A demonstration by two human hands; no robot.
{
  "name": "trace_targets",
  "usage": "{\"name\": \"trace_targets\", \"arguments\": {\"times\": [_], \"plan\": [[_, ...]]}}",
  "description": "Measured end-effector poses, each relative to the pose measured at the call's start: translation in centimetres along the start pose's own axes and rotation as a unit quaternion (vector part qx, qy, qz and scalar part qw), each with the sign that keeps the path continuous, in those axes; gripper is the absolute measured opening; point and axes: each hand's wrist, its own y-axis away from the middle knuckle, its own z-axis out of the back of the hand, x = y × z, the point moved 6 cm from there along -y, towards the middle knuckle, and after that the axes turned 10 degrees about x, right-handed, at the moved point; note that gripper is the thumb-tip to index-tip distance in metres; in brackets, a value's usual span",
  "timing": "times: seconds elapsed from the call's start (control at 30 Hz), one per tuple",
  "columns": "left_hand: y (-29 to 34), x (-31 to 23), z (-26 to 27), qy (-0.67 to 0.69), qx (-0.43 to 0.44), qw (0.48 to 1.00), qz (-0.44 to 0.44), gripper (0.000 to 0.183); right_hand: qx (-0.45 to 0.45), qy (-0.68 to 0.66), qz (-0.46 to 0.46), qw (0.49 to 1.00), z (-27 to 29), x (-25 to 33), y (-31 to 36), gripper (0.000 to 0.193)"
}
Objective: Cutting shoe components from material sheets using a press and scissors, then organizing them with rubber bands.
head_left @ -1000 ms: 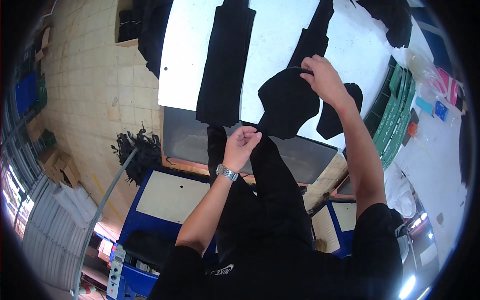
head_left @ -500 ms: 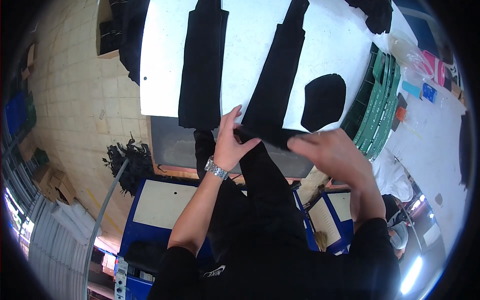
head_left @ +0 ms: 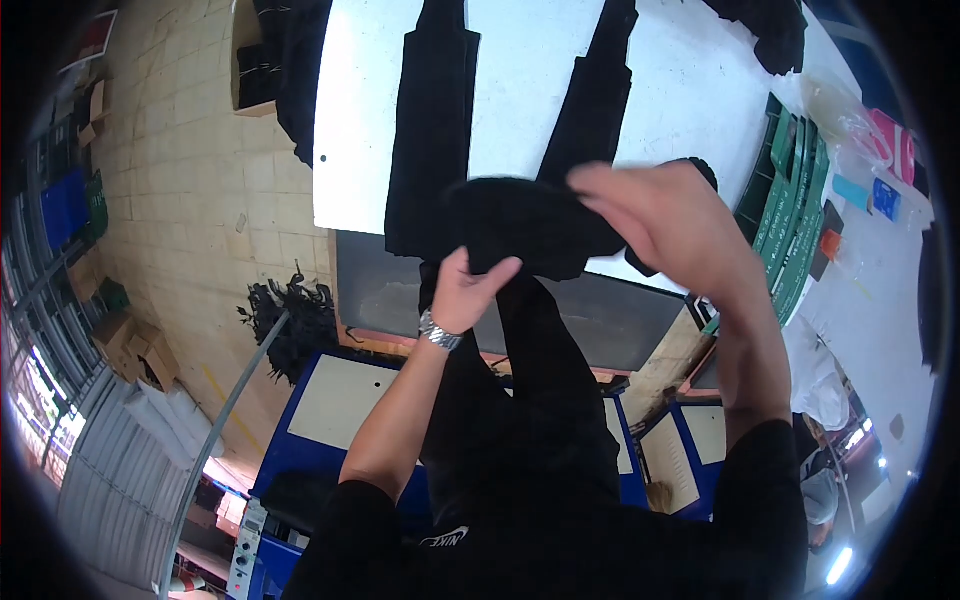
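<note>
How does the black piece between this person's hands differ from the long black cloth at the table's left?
The piece is short with a curved upper edge; the long cloth is a mostly straight-sided strip. The piece spreads sideways between left hand and right hand, while the long cloth runs up and out of the picture. Both are black.

Plain black cloth piece near the centre, black cloth strip at eleven o'clock, white tabletop at twelve, green slats with pale markings at two, beige grid-lined floor at ten, blue-and-cream casing at eight
</note>
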Motion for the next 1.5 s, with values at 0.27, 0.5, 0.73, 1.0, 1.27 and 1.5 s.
{"name": "trace_targets", "arguments": {"times": [0.27,0.5,0.73,1.0,1.27,1.5], "plan": [[0.9,1.1,8.8,0.202,-0.255,0.945,0.037,0.027,-0.249,0.132,-0.187,0.941,-3.0,-11.4,-9.9,0.03],[3.3,1.9,8.3,0.12,-0.308,0.941,0.074,0.028,-0.169,0.007,-0.452,0.876,-3.3,-20.9,-5.5,0.063],[3.4,-2.0,6.1,-0.118,-0.325,0.934,-0.084,0.029,-0.121,-0.153,-0.457,0.868,-4.9,-22.4,-7.8,0.058],[-7.6,-8.2,-1.8,-0.286,-0.013,0.948,-0.139,0.07,-0.176,-0.299,-0.217,0.912,-2.6,-16.2,-3.0,0.048],[-12.2,-3.0,-10.5,-0.276,0.359,0.891,0.041,0.056,-0.248,-0.428,-0.103,0.863,2.5,-8.7,8.8,0.046],[-9.6,3.2,-16.8,-0.194,0.379,0.903,0.06,0.048,-0.334,-0.378,-0.248,0.827,4.3,-18.8,19.3,0.052]]}}
